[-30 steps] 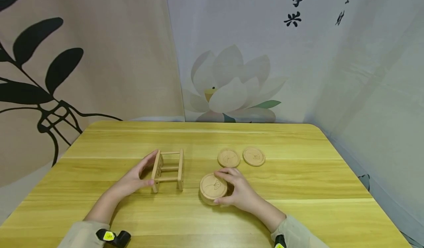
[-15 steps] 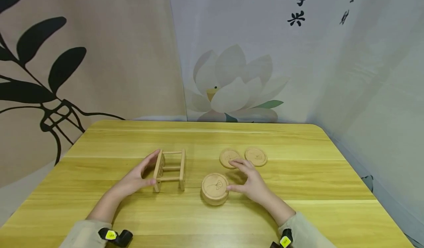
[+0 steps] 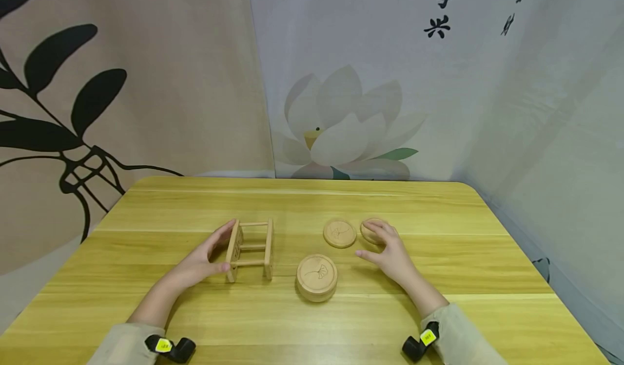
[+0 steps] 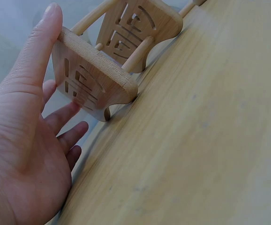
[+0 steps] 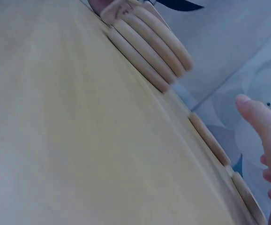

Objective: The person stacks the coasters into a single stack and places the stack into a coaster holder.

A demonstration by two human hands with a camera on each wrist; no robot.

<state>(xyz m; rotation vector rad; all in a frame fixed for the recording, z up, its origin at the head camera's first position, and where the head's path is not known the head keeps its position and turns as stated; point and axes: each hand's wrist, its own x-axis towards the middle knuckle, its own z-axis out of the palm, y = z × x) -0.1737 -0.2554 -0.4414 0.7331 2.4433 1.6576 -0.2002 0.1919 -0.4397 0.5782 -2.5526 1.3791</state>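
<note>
My left hand (image 3: pixel 200 259) holds the left side panel of a small wooden coaster rack (image 3: pixel 269 251), thumb at the near end and fingers at the far end. In the left wrist view, the thumb (image 4: pixel 41 42) reaches the edge of the cut-out panel (image 4: pixel 91 79), with fingertips against its face. Right of the rack sits a stack of three round wooden coasters (image 3: pixel 317 275), the top one engraved with a leaf. Behind it lies a single coaster (image 3: pixel 339 233). My right hand (image 3: pixel 390 248), fingers spread, hangs over another coaster (image 3: pixel 372 236), partly covering it.
Everything stands on a wooden table (image 3: pixel 244 316) with rounded far corners. A printed cloth (image 3: pixel 341 45) with a lotus hangs just behind the far edge. Black cameras (image 3: pixel 170 347) are strapped to both wrists.
My right hand has let go of the coaster stack and moved right and away, past the first loose coaster to the second. The left hand and rack keep their place.
</note>
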